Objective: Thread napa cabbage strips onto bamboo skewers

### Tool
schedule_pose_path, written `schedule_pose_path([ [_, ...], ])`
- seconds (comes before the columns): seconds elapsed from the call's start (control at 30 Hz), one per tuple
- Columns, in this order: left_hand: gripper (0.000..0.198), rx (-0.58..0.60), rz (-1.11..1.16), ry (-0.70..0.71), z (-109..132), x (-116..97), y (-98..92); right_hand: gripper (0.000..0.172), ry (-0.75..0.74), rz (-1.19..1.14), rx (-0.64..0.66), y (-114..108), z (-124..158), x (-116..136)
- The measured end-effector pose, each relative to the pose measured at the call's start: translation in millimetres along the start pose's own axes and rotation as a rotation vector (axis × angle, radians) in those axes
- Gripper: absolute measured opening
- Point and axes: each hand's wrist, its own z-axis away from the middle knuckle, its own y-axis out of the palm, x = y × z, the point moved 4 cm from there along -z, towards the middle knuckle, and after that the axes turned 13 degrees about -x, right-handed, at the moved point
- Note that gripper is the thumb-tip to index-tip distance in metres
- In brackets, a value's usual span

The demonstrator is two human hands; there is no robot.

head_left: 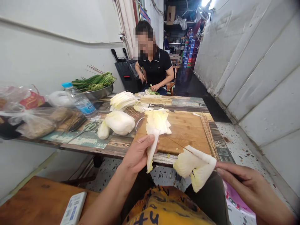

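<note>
My left hand (pixel 140 153) pinches a strip of napa cabbage leaf (pixel 152 151) at the near edge of a wooden cutting board (pixel 187 125). At the lower right, my right hand (pixel 243 178) is closed on the end of a thin bamboo skewer (pixel 177 144), its tip pointing left toward the strip. Folded pale cabbage leaves (pixel 197 165) are threaded on this skewer, close to my right fingers. More cut cabbage leaves (pixel 158 120) lie piled on the board's left part. Along its right side rests a bundle of bare skewers (pixel 208 134).
Left of the board lie whole cabbage heads (pixel 122 122), a leaf stack (pixel 123 100), scissors (pixel 87 128) and a water bottle (pixel 84 104). A metal bowl (pixel 103 92) of greens stands behind. Across the table (pixel 201 103), a person (pixel 156 67) handles a leafy vegetable.
</note>
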Motion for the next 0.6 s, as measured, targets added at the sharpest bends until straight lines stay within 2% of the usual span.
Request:
schedule_pose_path([
  [0.13, 0.026, 0.048, 0.023, -0.041, -1, 6, 2.9, 0.029, -0.041, 0.027, -0.003, 5, 2, 7],
  [0.3, 0.026, 0.022, -0.011, -0.04, 0, 10, 1.0, 0.03, -0.033, 0.022, -0.023, 12, 2, 11],
  [0.47, 0.027, -0.017, -0.032, 0.015, 2, 7, 0.7, 0.03, -0.018, 0.027, -0.027, 15, 1, 11],
  [0.6, 0.025, -0.002, -0.083, 0.085, 5, 5, 4.0, 0.03, -0.022, 0.034, -0.03, 15, 1, 12],
])
